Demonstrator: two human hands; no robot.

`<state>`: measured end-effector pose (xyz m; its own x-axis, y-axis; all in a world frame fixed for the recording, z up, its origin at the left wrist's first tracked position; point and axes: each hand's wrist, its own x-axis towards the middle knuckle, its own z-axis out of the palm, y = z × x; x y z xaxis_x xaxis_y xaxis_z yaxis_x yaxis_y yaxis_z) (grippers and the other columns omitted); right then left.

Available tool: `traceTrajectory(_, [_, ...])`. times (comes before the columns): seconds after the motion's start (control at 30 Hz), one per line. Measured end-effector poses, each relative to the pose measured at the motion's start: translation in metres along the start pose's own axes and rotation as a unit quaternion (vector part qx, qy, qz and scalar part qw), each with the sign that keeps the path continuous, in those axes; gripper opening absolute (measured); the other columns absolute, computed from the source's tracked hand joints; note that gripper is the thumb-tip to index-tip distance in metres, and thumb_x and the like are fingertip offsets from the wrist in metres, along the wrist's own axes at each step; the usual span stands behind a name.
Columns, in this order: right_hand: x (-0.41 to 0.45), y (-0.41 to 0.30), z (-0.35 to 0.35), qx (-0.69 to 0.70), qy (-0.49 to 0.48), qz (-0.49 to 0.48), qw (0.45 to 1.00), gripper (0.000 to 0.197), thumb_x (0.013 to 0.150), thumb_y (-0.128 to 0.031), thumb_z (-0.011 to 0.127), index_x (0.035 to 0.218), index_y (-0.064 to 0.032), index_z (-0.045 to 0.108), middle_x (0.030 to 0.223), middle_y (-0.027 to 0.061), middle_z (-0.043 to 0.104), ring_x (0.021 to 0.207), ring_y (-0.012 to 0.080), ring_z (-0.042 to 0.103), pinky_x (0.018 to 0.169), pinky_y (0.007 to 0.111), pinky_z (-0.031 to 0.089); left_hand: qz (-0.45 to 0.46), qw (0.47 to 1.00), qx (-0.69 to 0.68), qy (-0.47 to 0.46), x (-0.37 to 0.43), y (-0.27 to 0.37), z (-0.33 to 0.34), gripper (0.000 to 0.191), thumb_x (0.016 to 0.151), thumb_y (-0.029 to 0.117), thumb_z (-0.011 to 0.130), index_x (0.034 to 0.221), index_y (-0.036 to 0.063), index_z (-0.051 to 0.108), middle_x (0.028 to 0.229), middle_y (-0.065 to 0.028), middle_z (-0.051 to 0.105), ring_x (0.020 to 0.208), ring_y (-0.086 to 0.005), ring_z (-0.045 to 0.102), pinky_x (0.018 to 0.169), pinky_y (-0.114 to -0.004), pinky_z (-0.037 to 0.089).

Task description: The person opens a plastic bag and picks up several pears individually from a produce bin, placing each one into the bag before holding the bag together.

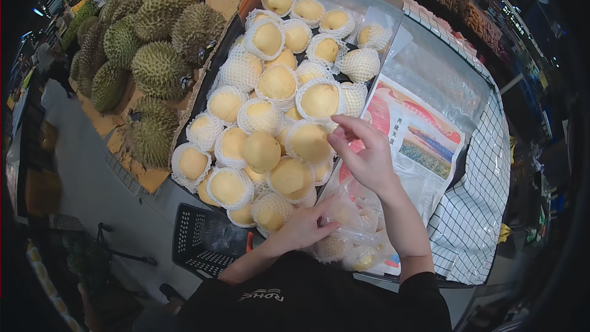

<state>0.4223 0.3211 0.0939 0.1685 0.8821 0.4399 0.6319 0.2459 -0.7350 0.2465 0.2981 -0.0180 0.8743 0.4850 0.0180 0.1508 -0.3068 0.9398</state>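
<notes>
Yellow pears (277,82), most in white foam net sleeves, are heaped in a dark box before me. One bare pear (261,152) lies on top near the front. My right hand (366,154) hovers by the heap's right edge, nearest a large sleeved pear (309,142); its fingers are curved and apart, with nothing seen between them. At the heap's front right corner, my left hand (306,226) grips the side of a clear plastic bag (352,221). Several sleeved pears (333,245) show through the bag, which rests on the display against my front.
Printed newspaper (415,136) covers part of the metal display right of the box, beside a white grid-patterned sheet (474,221). Durians (159,69) are piled on cardboard to the left. A black shopping basket (203,240) with an orange-red handle part stands below the box's front left.
</notes>
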Motion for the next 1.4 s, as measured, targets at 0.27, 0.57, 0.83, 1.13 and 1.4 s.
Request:
traceTrajectory(0.27, [0.187, 0.059, 0.088, -0.198, -0.058, -0.112, 0.972, 0.080, 0.072, -0.030, 0.073, 0.137, -0.0003, 0.035, 0.138, 0.0262, 0.037, 0.128, 0.0363, 0.039, 0.105, 0.039, 0.033, 0.016, 0.997, 0.036, -0.072, 0.005, 0.010, -0.024, 0.068, 0.089, 0.033, 0.057, 0.143, 0.0066, 0.025, 0.072, -0.0149, 0.061, 0.063, -0.0293, 0.061, 0.059, -0.038, 0.049])
traceTrajectory(0.57, [0.255, 0.080, 0.111, -0.223, -0.184, -0.096, 0.952, 0.096, 0.060, -0.030, 0.075, 0.137, 0.0051, 0.030, 0.131, 0.0260, 0.042, 0.121, 0.0372, 0.043, 0.101, 0.038, 0.037, 0.040, 0.996, 0.042, -0.073, 0.004, 0.007, -0.030, 0.063, 0.089, 0.030, 0.056, 0.142, 0.0098, 0.030, 0.088, -0.0241, 0.060, 0.069, -0.0369, 0.062, 0.061, -0.044, 0.051])
traceTrajectory(0.83, [0.244, 0.080, 0.121, -0.235, -0.103, -0.113, 0.960, 0.079, 0.057, -0.026, 0.074, 0.124, 0.0005, 0.044, 0.110, 0.0215, 0.049, 0.106, 0.0375, 0.049, 0.093, 0.040, 0.042, -0.003, 0.994, 0.035, -0.108, 0.004, 0.011, -0.025, 0.060, 0.089, 0.029, 0.056, 0.140, 0.0095, 0.032, 0.079, -0.0190, 0.061, 0.064, -0.0316, 0.062, 0.058, -0.042, 0.050])
traceTrajectory(1.13, [0.195, 0.036, 0.040, 0.009, 0.118, 0.024, 0.993, 0.071, 0.067, -0.034, 0.072, 0.124, -0.0006, 0.046, 0.113, 0.0151, 0.054, 0.106, 0.0275, 0.055, 0.092, 0.036, 0.043, 0.043, 0.999, -0.017, -0.024, 0.003, 0.004, -0.020, 0.058, 0.089, 0.023, 0.061, 0.139, 0.0068, 0.037, 0.065, -0.0078, 0.056, 0.055, -0.0154, 0.055, 0.054, -0.029, 0.046])
traceTrajectory(1.4, [-0.004, -0.007, -0.054, 0.549, 0.148, 0.253, 0.783, 0.056, 0.093, -0.055, 0.032, 0.126, -0.0137, 0.049, 0.114, 0.0062, 0.060, 0.098, 0.0193, 0.061, 0.075, 0.040, 0.052, -0.051, 0.966, -0.254, 0.009, 0.002, 0.009, -0.010, 0.055, 0.087, 0.003, 0.060, 0.137, -0.0013, 0.036, 0.078, -0.0004, 0.060, 0.064, -0.0050, 0.056, 0.056, -0.019, 0.046])
